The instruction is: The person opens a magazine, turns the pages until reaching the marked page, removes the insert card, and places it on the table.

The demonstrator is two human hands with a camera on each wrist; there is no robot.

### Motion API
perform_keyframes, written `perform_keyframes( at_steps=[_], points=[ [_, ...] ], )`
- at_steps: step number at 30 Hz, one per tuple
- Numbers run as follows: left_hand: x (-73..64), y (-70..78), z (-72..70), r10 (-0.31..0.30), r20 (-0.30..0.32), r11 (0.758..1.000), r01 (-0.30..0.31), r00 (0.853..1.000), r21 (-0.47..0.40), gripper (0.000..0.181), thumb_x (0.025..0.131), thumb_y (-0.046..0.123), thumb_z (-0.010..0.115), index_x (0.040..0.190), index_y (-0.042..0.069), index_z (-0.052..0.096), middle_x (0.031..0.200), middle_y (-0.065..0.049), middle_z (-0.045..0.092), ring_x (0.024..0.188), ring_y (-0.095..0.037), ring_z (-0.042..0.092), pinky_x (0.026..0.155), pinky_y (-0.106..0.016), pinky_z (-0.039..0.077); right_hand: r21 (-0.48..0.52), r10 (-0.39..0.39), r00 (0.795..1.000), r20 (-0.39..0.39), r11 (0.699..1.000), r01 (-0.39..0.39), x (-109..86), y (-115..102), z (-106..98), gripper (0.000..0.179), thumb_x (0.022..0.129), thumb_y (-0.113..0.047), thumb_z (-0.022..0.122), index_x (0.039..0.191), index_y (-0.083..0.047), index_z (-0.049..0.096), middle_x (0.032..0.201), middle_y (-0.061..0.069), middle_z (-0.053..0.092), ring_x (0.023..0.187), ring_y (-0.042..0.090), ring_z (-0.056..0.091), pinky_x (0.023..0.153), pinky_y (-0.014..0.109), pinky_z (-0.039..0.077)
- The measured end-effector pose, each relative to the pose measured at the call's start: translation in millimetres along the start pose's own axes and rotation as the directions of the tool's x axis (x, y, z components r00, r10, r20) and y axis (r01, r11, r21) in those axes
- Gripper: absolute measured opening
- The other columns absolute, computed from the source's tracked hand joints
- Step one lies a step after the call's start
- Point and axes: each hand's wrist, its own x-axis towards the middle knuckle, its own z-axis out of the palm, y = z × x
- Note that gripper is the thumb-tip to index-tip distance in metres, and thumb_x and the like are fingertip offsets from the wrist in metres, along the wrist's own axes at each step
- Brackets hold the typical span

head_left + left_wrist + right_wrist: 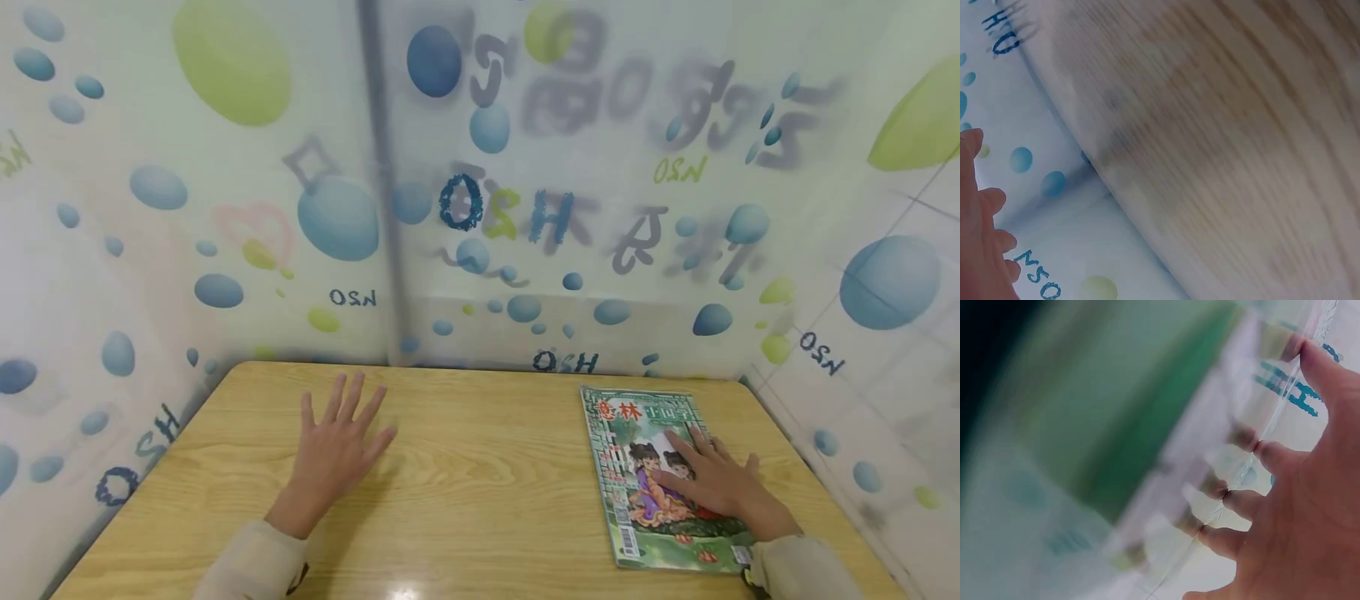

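Observation:
A magazine (652, 475) with a green illustrated cover and red title lies flat on the right part of the wooden table (480, 483). My right hand (712, 479) rests on the cover's right side with fingers spread, hiding part of the picture. In the right wrist view, the fingertips of the right hand (1297, 487) meet a glossy surface that mirrors them; green and white areas there are blurred. Left of the magazine, my left hand (333, 458) has its fingers spread over the table and holds nothing. Only part of the left hand (982, 231) shows in the left wrist view.
Light walls (300, 317) with blue and green drops and lettering enclose the table at the back and both sides. The table's far edge (480, 369) runs along the back wall. Bare wood lies between the left hand and the magazine.

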Motion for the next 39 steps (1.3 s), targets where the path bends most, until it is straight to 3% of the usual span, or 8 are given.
perform_keyframes(
  at_steps=[8, 20, 31, 39],
  points=[
    [4.6, 13.6, 7.4, 0.035, -0.012, 0.999, -0.035, 0.999, 0.024, 0.063, 0.091, 0.051, 0.059, 0.144, 0.017, 0.054, 0.153, -0.019, 0.042, 0.142, -0.039, 0.035, 0.102, -0.075, 0.027, -0.038, 0.005, 1.000, -0.005, 0.999, -0.006, 1.2, -10.3, -1.3, 0.092, 0.090, -0.073, 0.046, 0.154, -0.008, 0.035, 0.153, 0.036, 0.027, 0.132, 0.065, 0.028, 0.090, 0.089, 0.011],
    [10.3, 49.8, 7.0, 0.037, 0.111, 0.996, -0.028, 0.993, -0.085, 0.061, 0.096, 0.053, 0.055, 0.146, 0.018, 0.052, 0.156, -0.017, 0.038, 0.144, -0.038, 0.032, 0.105, -0.074, 0.024, -0.029, -0.012, 0.999, -0.045, 1.000, 0.011, 5.2, -34.6, 0.9, 0.090, 0.088, -0.073, 0.051, 0.150, -0.008, 0.044, 0.147, 0.038, 0.037, 0.126, 0.067, 0.035, 0.089, 0.086, 0.024],
    [17.5, 91.9, 18.4, 0.122, 0.229, 0.974, -0.072, 0.966, -0.216, 0.062, 0.098, 0.055, 0.049, 0.149, 0.020, 0.047, 0.159, -0.016, 0.033, 0.146, -0.038, 0.028, 0.107, -0.074, 0.020, -0.021, -0.014, 0.999, -0.045, 1.000, 0.013, 9.5, -58.0, 3.4, 0.089, 0.088, -0.073, 0.051, 0.150, -0.010, 0.043, 0.147, 0.036, 0.038, 0.127, 0.066, 0.036, 0.090, 0.085, 0.026],
    [24.3, 124.2, 19.7, 0.195, 0.281, 0.963, -0.129, 0.940, -0.238, 0.061, 0.099, 0.055, 0.046, 0.150, 0.021, 0.045, 0.158, -0.015, 0.033, 0.146, -0.037, 0.028, 0.108, -0.072, 0.022, -0.041, -0.026, 0.998, -0.053, 0.999, 0.024, 14.5, -73.5, 5.8, 0.090, 0.086, -0.074, 0.051, 0.149, -0.010, 0.045, 0.147, 0.035, 0.039, 0.127, 0.065, 0.038, 0.090, 0.083, 0.029]
  ],
)
